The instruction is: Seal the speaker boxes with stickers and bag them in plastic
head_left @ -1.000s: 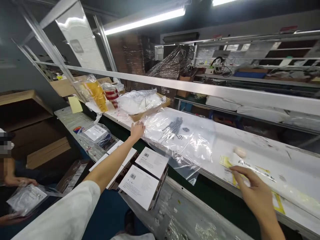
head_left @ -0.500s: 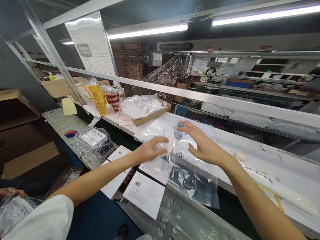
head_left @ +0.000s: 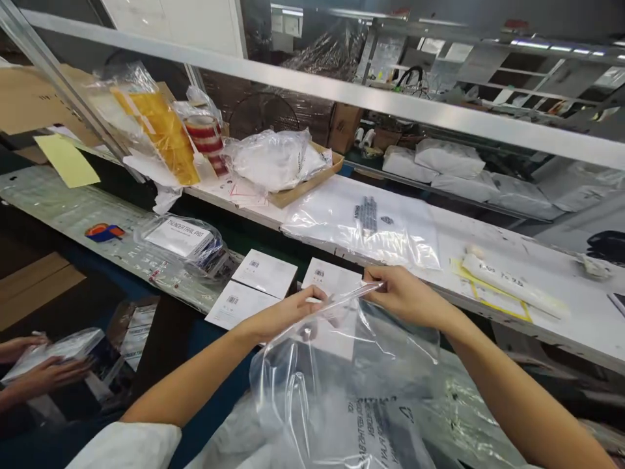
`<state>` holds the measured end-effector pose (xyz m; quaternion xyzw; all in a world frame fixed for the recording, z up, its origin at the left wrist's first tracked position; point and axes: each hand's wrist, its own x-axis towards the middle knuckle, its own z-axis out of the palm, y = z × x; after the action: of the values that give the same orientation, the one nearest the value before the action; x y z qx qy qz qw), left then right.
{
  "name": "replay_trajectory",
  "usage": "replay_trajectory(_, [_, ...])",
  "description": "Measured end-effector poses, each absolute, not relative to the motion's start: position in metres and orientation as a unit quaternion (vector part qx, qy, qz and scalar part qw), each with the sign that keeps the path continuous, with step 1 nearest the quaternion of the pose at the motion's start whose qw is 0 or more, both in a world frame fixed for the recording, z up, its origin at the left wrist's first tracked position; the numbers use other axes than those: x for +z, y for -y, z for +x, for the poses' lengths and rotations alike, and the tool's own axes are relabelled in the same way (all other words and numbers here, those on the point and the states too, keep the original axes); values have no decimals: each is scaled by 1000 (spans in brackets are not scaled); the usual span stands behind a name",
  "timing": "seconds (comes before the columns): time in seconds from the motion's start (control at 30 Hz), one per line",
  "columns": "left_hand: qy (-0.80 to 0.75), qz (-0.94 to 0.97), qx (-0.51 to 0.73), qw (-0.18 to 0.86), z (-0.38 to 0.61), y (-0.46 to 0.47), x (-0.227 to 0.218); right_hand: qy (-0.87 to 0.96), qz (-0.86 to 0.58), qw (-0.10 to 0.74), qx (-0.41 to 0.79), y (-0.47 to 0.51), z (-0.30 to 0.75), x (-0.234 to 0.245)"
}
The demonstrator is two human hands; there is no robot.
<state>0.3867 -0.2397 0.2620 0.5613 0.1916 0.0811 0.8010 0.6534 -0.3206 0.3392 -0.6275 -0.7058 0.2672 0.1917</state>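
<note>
— At the near middle of the scene, the clear bag hangs in front of the wearer, its mouth slanting up to the right, with white boxes just beyond it!

— And the hands?

— The right hand has thumb and fingers pinched together on the upper end of the rim. The left hand is lower, at the same rim, fingers curled; through the folds there's no telling whether it truly grips.

— What would make this handling tidy?

— A light roll of thumb against fingertip should part the two layers; then a hold on opposite sides of the mouth, pulled evenly, would keep it wide. One hard tug at a corner could stretch or split the film.

— Talk through the materials!

— Thin, glossy film, creased in long bright streaks, dark lettering low on its side. The boxes are crisp, square and matt, barcodes on their faces. On the far counter, a flat printed bag lies smooth. Farther left, crumpled plastic heaps in a shallow cardboard tray, beside glossy red tape rolls and a leaning yellow stack.
</note>
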Motion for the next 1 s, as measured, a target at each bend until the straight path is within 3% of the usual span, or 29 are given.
replay_trajectory(0.1, [-159,477,30,864,372,248,245,710,-616,118,320,323,630,338])
replay_trajectory(0.23, [-223,492,101,835,345,238,238,703,-557,78,435,323,614,352])
replay_trajectory(0.47, [-283,598,236,712,313,203,240,598,-598,189,498,327,584,335])
replay_trajectory(0.63, [-270,642,162,699,297,205,227,594,-641,276,399,349,549,307])
replay_trajectory(0.77, [-254,567,243,745,283,216,219,475,-714,357,370,368,527,274])
replay_trajectory(0.9, [-314,470,304,767,284,235,216,481,-681,390,390,382,522,249])
replay_trajectory(1.0, [-353,442,309,765,288,253,211,519,-647,478,289,391,521,243])
